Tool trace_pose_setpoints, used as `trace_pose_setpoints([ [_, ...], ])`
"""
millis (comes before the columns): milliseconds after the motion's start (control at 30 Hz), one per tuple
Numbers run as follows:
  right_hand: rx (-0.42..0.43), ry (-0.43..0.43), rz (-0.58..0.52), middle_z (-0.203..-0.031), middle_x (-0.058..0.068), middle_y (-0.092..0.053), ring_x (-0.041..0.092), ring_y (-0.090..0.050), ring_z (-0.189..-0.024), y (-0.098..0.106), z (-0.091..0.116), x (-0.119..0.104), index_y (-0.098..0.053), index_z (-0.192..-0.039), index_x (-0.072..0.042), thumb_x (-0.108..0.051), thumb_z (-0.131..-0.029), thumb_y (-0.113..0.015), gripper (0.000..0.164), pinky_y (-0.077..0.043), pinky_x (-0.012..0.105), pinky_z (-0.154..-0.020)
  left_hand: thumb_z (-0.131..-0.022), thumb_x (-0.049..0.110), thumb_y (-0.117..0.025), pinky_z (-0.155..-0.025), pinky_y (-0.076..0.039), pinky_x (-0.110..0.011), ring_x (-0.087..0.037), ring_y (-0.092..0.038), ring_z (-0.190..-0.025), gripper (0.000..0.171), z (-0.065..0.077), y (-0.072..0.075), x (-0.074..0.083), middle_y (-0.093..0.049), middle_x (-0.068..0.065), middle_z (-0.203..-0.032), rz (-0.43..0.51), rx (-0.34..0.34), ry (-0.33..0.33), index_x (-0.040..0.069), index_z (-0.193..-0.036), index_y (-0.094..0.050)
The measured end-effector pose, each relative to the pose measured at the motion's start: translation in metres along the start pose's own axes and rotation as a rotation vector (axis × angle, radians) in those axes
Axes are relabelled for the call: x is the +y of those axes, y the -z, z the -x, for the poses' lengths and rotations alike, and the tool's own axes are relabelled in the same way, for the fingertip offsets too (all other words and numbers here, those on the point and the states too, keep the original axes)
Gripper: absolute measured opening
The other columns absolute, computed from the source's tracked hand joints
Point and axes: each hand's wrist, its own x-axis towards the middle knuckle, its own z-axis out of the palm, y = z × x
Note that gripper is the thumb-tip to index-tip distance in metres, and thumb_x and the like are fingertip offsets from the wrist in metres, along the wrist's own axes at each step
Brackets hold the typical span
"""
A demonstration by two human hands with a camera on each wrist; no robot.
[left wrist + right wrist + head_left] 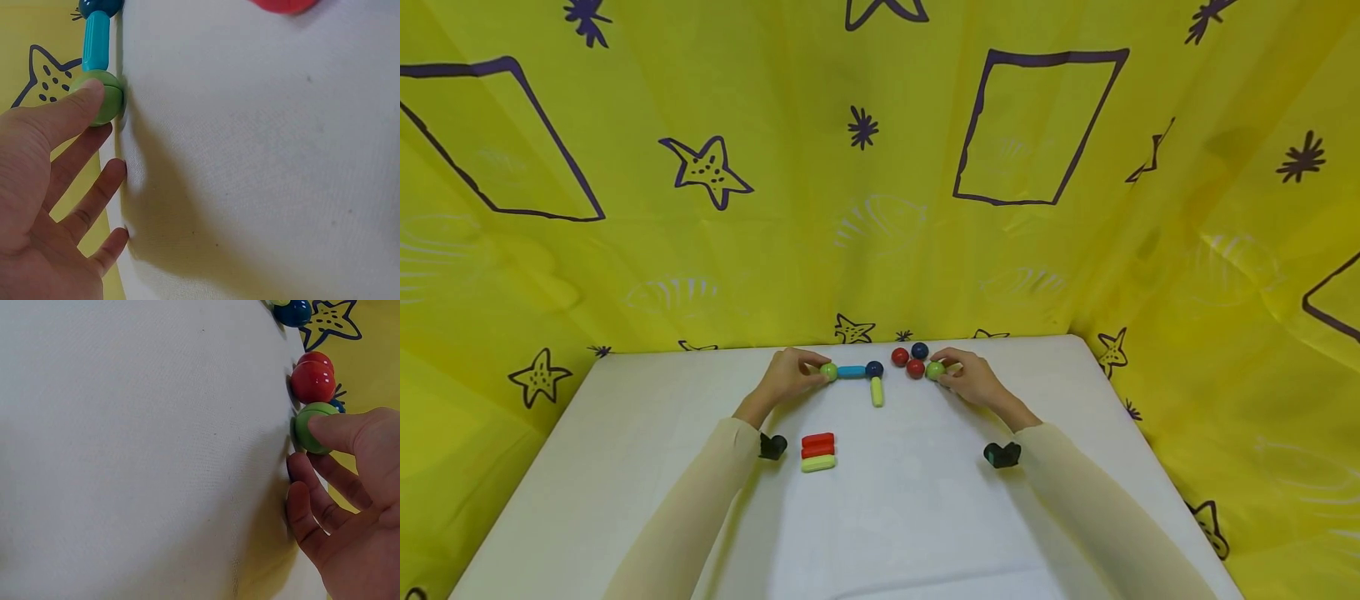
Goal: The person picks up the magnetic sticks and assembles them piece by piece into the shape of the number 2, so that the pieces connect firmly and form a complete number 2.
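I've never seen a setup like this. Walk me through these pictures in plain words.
There is no machine here, only a person's two bare hands. The wide picture comes from a camera worn on the head, looking forward and down; the two close-ups come from cameras on the left and right wrists.

On the white table, the left hand pinches a green ball at one end of a blue bar. At its other end sits a dark blue ball, with a yellow-green bar pointing toward the person.

The right hand pinches a second green ball, beside two red balls and another dark blue ball. Nearer the person lie two red bars and another yellow-green bar.
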Motion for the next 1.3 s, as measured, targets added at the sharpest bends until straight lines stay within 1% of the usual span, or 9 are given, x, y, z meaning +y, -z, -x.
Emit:
trace_pose_setpoints([
  [233,0.022,0.007,0.012,-0.118,0.019,-0.07,0.023,-0.062,-0.081,-0.002,0.001,0.002,-0.067,-0.125,-0.01,-0.006,-0.094,-0.072,0.032,-0.051,0.032,-0.072,-0.09,0.016,-0.081,-0.074,-0.05,-0.031,-0.024,-0.059,-0.087,0.029,0.0,0.0,0.001,-0.075,-0.011,-0.113,0.004,-0.008,-0.002,0.009,-0.118,-0.078],
  [400,0.016,0.03,0.001,-0.116,0.019,-0.07,0.022,-0.062,-0.081,-0.002,0.003,0.001,-0.067,-0.124,-0.008,-0.005,-0.093,-0.073,0.031,-0.052,0.033,-0.073,-0.09,0.016,-0.081,-0.072,-0.05,-0.03,-0.024,-0.059,-0.086,0.03,0.0,-0.001,0.0,-0.075,-0.01,-0.113,0.005,-0.014,0.011,0.009,-0.118,-0.078],
  [600,0.009,0.031,-0.008,-0.114,0.016,-0.072,0.024,-0.064,-0.084,0.0,0.009,0.0,-0.069,-0.12,-0.007,-0.006,-0.092,-0.075,0.029,-0.053,0.034,-0.075,-0.089,0.016,-0.081,-0.073,-0.05,-0.03,-0.024,-0.06,-0.087,0.029,0.001,-0.002,-0.001,-0.075,-0.01,-0.112,0.004,-0.012,0.008,0.009,-0.118,-0.078],
  [733,-0.011,0.028,-0.027,-0.113,0.015,-0.072,0.023,-0.064,-0.084,0.0,0.012,-0.002,-0.069,-0.12,-0.008,-0.008,-0.092,-0.077,0.029,-0.054,0.032,-0.072,-0.089,0.016,-0.081,-0.073,-0.05,-0.03,-0.024,-0.059,-0.086,0.029,0.001,-0.002,-0.002,-0.075,-0.01,-0.111,-0.003,-0.009,-0.002,0.009,-0.117,-0.078],
  [833,-0.023,0.029,-0.054,-0.114,0.015,-0.072,0.022,-0.066,-0.08,0.0,0.014,-0.004,-0.069,-0.12,-0.009,-0.009,-0.091,-0.077,0.03,-0.054,0.031,-0.068,-0.09,0.016,-0.081,-0.073,-0.049,-0.03,-0.024,-0.059,-0.086,0.029,0.001,-0.002,-0.002,-0.075,-0.01,-0.111,-0.011,-0.007,-0.015,0.009,-0.118,-0.078],
  [1000,-0.041,0.04,-0.098,-0.113,0.017,-0.072,0.019,-0.068,-0.073,-0.002,0.018,-0.01,-0.068,-0.12,-0.008,-0.009,-0.091,-0.078,0.031,-0.054,0.031,-0.064,-0.089,0.016,-0.081,-0.072,-0.049,-0.03,-0.023,-0.058,-0.086,0.029,0.001,-0.002,-0.002,-0.075,-0.01,-0.111,-0.008,-0.003,-0.017,0.009,-0.118,-0.078],
  [1167,-0.054,0.047,-0.149,-0.112,0.016,-0.072,0.019,-0.069,-0.072,-0.009,0.022,-0.016,-0.067,-0.121,-0.009,-0.009,-0.091,-0.078,0.031,-0.055,0.032,-0.061,-0.09,0.015,-0.081,-0.073,-0.049,-0.03,-0.024,-0.058,-0.086,0.029,0.002,-0.001,0.0,-0.075,-0.01,-0.111,-0.003,-0.003,-0.008,0.009,-0.118,-0.079],
  [1300,-0.056,0.051,-0.187,-0.112,0.015,-0.072,0.02,-0.069,-0.072,-0.018,0.025,-0.023,-0.067,-0.121,-0.009,-0.011,-0.091,-0.078,0.032,-0.055,0.033,-0.061,-0.09,0.015,-0.081,-0.073,-0.05,-0.03,-0.023,-0.059,-0.086,0.029,0.001,0.0,0.001,-0.075,-0.01,-0.111,-0.001,-0.004,-0.002,0.01,-0.118,-0.079],
])
